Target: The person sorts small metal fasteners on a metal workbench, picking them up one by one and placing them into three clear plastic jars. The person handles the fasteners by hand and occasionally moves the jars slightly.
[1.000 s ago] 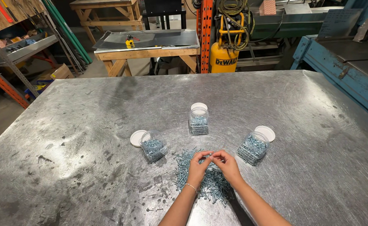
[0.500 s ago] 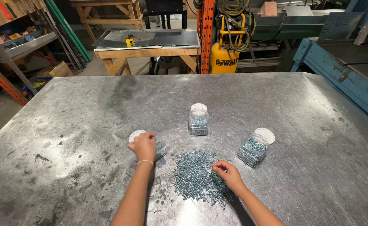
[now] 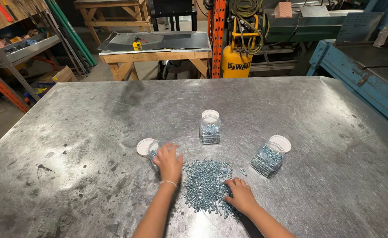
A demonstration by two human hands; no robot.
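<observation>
Broad scratched metal worktop (image 3: 92,132), carrying everything. Near its front middle, a loose pile of small silvery screws (image 3: 205,180), spread flat, with a few strays just beyond its far right edge.

Around the pile, three clear jars, each part-filled with the same screws. Left jar (image 3: 152,154) just beside the pile's left edge, leaning, mouth toward the near right, mostly hidden. Middle jar (image 3: 210,130) upright beyond the pile, long axis vertical. Right jar (image 3: 266,159) tilted, long axis slanting up toward the far right.

Left hand (image 3: 169,162) draped over the mouth of the left jar, fingers loosely curved and a little spread; cannot tell whether any screws sit under the palm. Right hand (image 3: 240,196) palm-down on the near right edge of the pile, fingers curled into the screws; cannot tell whether anything is pinched.

Probably a sorting step, pile to jars. Worth doing:
- Steady the leaning jar by its wall, mouth kept free.
- Take small pinches, not handfuls, to avoid spills on slick metal.
- Release low over the opening.
- Sweep strays back to the heap.

White round left lid (image 3: 144,146) flat on the worktop, touching the left jar's far side. Right lid (image 3: 280,143) flat beside the right jar's mouth.

Single screws: long axes in all directions, no common heading; heads and tips too small to tell apart.
</observation>
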